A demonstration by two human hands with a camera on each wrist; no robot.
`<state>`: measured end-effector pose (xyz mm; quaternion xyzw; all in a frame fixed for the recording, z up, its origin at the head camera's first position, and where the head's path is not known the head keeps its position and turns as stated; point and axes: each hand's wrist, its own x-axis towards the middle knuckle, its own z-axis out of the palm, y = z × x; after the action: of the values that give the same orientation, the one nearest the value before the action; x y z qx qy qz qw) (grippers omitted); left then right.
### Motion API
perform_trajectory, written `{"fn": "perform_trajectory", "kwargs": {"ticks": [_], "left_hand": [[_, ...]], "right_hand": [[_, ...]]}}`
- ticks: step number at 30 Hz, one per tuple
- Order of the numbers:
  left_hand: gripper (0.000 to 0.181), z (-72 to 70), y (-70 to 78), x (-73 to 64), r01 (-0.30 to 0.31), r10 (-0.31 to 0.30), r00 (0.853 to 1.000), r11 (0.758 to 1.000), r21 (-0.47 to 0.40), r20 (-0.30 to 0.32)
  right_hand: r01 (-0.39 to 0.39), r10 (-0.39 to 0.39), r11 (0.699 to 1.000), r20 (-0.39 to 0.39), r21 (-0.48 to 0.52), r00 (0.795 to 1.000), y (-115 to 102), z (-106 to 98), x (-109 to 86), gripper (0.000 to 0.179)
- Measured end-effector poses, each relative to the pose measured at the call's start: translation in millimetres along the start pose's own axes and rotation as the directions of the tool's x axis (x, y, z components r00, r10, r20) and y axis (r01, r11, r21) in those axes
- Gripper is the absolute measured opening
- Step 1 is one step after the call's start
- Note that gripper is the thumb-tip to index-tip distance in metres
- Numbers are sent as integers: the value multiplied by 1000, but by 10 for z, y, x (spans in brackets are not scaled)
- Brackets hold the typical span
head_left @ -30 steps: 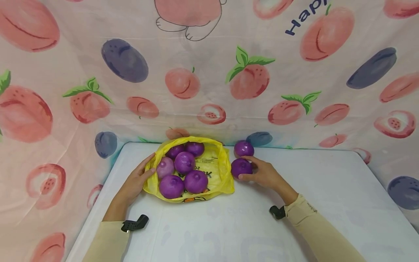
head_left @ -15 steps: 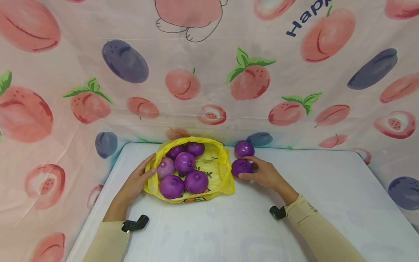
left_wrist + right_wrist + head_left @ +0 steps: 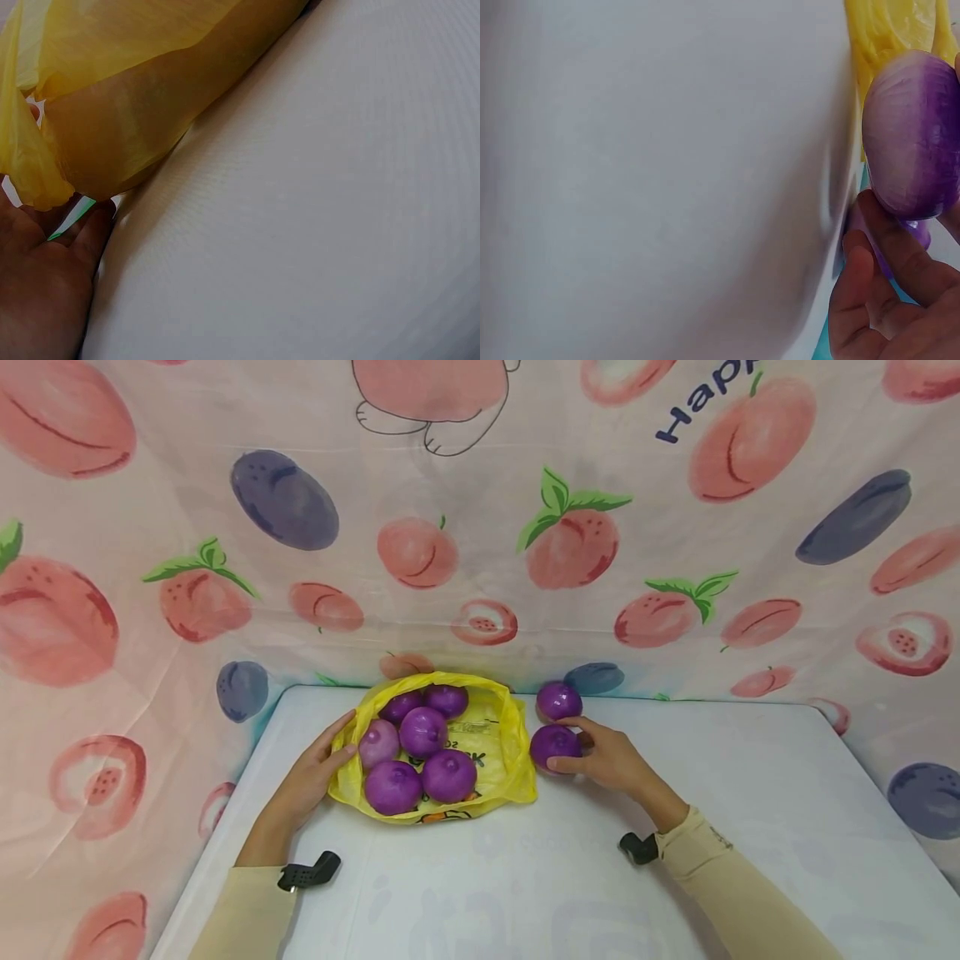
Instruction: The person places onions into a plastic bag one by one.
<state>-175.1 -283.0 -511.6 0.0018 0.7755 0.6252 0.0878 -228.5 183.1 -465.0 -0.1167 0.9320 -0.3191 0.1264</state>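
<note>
Several purple onions (image 3: 423,732) sit inside an open-topped yellow plastic bag (image 3: 516,752) on the white table. At the bag's left side, my left hand (image 3: 307,779) holds the rim, thumb over the edge; some of its fingers are hidden behind the plastic in the left wrist view. Just right of the bag, my right hand (image 3: 606,760) grips another onion (image 3: 553,748) between thumb and fingers. The right wrist view shows this onion (image 3: 911,135) close up, with streaked pale and dark skin. One more onion (image 3: 558,701) lies directly behind the gripped one.
The white table (image 3: 480,893) meets a fruit-printed cloth (image 3: 487,527) that hangs behind it and at the sides. Each wrist wears a black camera, the left one (image 3: 309,871) and the right one (image 3: 638,847).
</note>
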Motion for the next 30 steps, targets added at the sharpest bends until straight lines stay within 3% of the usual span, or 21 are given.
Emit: {"fn": "perform_trajectory", "kwargs": {"ticks": [14, 30], "left_hand": [[64, 9, 16, -13, 1, -1, 1000, 1000, 1, -2], [66, 1, 3, 3, -7, 7, 1000, 1000, 6, -4]], "right_hand": [[24, -21, 998, -46, 62, 999, -117, -78, -37, 83], [61, -52, 989, -69, 133, 996, -380, -32, -52, 80]]}}
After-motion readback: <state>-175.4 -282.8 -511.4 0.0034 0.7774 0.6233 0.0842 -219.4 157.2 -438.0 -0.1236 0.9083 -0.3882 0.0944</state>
